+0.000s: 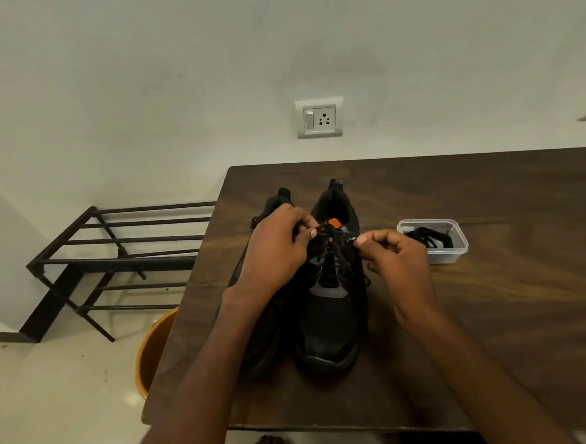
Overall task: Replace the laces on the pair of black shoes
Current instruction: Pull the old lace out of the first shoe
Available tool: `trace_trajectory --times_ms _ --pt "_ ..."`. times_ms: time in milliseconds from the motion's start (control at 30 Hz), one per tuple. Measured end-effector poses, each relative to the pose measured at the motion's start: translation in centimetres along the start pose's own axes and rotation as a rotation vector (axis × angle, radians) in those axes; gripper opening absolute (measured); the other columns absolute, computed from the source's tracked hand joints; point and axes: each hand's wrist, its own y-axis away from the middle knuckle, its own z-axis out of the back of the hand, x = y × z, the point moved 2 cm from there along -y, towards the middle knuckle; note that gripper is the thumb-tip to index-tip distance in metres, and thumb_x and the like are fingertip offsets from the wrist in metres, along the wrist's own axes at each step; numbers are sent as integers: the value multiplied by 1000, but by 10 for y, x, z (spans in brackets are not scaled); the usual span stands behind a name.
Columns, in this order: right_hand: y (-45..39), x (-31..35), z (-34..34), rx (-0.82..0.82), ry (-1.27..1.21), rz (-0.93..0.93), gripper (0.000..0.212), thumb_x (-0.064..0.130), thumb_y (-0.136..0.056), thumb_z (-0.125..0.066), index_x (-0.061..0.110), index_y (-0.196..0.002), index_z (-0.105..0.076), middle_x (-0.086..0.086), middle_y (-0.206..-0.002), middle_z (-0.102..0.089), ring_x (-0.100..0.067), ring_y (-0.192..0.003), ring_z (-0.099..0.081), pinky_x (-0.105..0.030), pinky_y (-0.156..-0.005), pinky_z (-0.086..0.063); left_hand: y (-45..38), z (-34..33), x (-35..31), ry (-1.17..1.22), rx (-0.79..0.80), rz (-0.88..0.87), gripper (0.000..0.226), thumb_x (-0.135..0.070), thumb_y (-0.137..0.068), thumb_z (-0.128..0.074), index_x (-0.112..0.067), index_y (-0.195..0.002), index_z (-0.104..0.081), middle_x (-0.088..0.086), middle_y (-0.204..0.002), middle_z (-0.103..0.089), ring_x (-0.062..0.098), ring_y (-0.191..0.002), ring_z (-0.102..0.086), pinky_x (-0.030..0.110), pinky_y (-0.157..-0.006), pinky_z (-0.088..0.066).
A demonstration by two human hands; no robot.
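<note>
Head view: both hands' curled fingers (311,233) pinch the lace (331,250).

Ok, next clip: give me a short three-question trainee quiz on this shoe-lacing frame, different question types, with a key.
1. True or false: both hands are working at the laces of the right-hand shoe.
2. Multiple choice: where do the loose black laces lie? A) on the floor B) in the clear plastic container C) on the rack
3. Fill in: the orange bucket stands on the floor at the table's ____ edge.

Key
1. True: the left hand and right hand pinch at its top lacing.
2. B
3. left
</note>
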Motion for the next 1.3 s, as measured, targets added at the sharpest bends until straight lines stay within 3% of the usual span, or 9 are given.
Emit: trace_trajectory --times_ms 167,333,467,533,700,867,1000,1133,1300 --pt "0 7 4 82 -279 -200 10 13 -102 -60 15 -102 -70 -7 -112 -79 -25 -113 -73 -44 -105 -54 7 5 -5 155 -20 91 1 -22 -99 -62 -23 -99 -63 -9 -95 -69 3 -86 -66 21 -76 -53" --pt "-9 11 13 228 -651 -251 13 26 -106 -49 27 -98 -59 1 -130 -73 -17 -126 -66 -46 -107 -44 20 24 -1 641 -220 319 13 -23 -106 -48 -15 -104 -59 6 -103 -77 21 -101 -73 39 -86 -60" --pt "-10 18 21 229 -1116 -338 33 22 -107 -47 18 -85 -70 1 -105 -77 -19 -116 -72 -44 -107 -46 29 55 -5 1220 -423 341 23 -19 -108 -41 -5 -103 -59 14 -99 -73 32 -105 -72 32 -76 -59" --pt "-8 21 24 193 -1210 -327 35 20 -108 -47 14 -82 -70 1 -89 -73 -19 -99 -76 -44 -103 -49 32 63 -3 1419 -500 351 21 -18 -106 -43 -15 -88 -54 4 -78 -62 24 -79 -68 35 -73 -56" --pt "-13 16 35 101 -1357 -267 32 16 -108 -46 12 -79 -60 1 -66 -52 -10 -54 -55 -28 -62 -58 45 58 11 906 -641 494 13 -25 -107 -46 -21 -96 -52 -3 -70 -47 7 -50 -36 25 -45 -32" --pt "-9 12 36 42 -420 -134 18 28 -107 -52 18 -93 -59 -1 -66 -55 -8 -43 -39 -24 -42 -37 44 44 4 -8 -349 95 18 -26 -99 -63 -22 -116 -61 -2 -112 -61 2 -98 -60 26 -84 -53" --pt "1 4 10 -23 537 306 13 35 -99 -66 29 -112 -65 5 -107 -69 -8 -88 -65 -30 -76 -56 36 8 -8 -302 -153 -106 32 -36 -99 -59 -28 -130 -65 -4 -144 -53 14 -140 -44 50 -123 -24" --pt "4 0 -10 250 645 480 62 42 -95 -71 35 -151 -46 8 -149 -43 -7 -130 -48 -27 -103 -43 26 -14 -8 -273 -24 -120 39 -37 -104 -51 -33 -142 -57 -10 -147 -55 9 -137 -49 48 -126 -16" --pt "4 -6 -11 311 632 387 78 41 -85 -83 34 -153 -46 11 -151 -44 0 -131 -44 -15 -102 -36 19 -20 -7 -210 -46 -86 32 -39 -101 -58 -32 -131 -64 -13 -134 -61 8 -120 -60 45 -126 -19"
